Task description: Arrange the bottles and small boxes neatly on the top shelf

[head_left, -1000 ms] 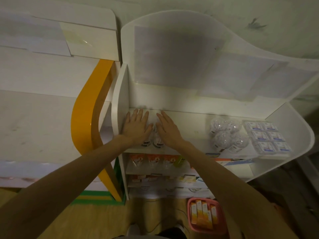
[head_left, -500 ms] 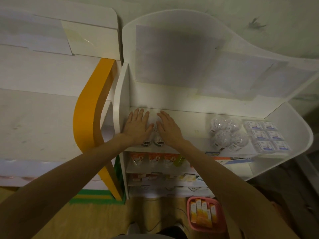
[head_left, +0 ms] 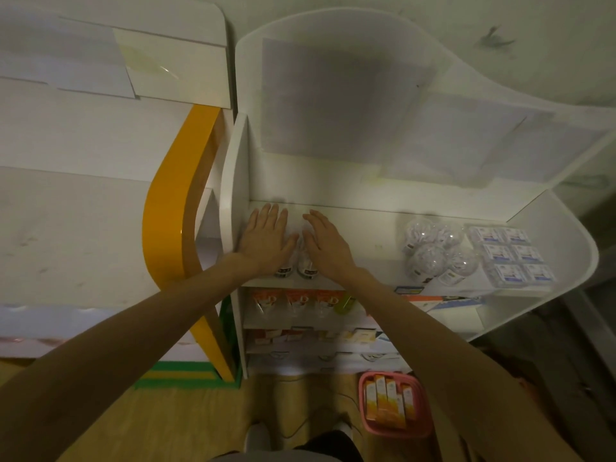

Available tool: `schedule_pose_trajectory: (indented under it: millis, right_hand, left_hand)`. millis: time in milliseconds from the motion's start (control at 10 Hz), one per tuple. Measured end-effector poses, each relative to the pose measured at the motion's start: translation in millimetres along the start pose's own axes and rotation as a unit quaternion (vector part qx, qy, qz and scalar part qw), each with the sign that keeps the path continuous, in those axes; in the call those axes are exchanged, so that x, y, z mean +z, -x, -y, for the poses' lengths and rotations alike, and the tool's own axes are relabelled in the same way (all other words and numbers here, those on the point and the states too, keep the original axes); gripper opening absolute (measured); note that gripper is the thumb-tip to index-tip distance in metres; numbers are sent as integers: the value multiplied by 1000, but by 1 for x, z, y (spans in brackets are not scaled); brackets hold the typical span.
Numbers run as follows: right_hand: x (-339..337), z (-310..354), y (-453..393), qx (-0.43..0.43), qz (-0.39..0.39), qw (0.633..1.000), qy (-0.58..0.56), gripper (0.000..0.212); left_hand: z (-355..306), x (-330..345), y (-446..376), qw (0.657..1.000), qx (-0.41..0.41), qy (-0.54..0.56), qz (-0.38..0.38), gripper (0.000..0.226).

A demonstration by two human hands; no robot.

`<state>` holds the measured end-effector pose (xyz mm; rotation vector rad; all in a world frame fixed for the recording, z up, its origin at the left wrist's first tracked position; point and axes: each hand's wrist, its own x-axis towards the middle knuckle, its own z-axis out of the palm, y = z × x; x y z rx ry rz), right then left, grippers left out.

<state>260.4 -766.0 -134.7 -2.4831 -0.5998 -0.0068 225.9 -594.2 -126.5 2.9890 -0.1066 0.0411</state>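
Observation:
On the white top shelf (head_left: pixel 373 238), my left hand (head_left: pixel 266 238) and my right hand (head_left: pixel 328 246) lie flat with straight fingers over a group of small bottles (head_left: pixel 301 266) at the shelf's left end. The hands cover most of the bottles; only two labelled bottoms show near the front edge. Further right stand round clear bottles (head_left: pixel 433 251) in a cluster, and beside them small white and blue boxes (head_left: pixel 510 255) in two rows.
The shelf's left side wall (head_left: pixel 233 201) is right beside my left hand. Lower shelves (head_left: pixel 300 305) hold orange packets and boxes. A pink basket (head_left: pixel 393 405) with orange cartons sits on the floor. An orange and white cabinet (head_left: pixel 173 211) stands to the left.
Both hands stay flat over the left bottles. They have shifted very slightly toward the back of the shelf.

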Motion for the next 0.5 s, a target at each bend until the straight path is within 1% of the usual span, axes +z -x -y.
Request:
schedule_pose_trajectory:
  millis: [100, 200, 300, 400, 500]
  right_hand:
    - [0, -1, -1, 5, 11, 1000, -4, 48]
    - [-1, 0, -4, 16, 13, 999, -34, 49]
    - [-8, 2, -3, 32, -8, 996, -88, 50]
    - [-18, -4, 0, 22, -34, 997, -71, 50]
    - [-37, -18, 10, 31, -70, 995, -59, 48]
  left_hand:
    - [-1, -2, 1, 1000, 5, 14, -2, 76]
    - [1, -6, 0, 998, 1, 56, -19, 68]
    - [-2, -16, -3, 997, 0, 72, -28, 68]
    - [-10, -23, -8, 996, -3, 83, -27, 68]
    - [-26, -35, -18, 994, 12, 105, -41, 69]
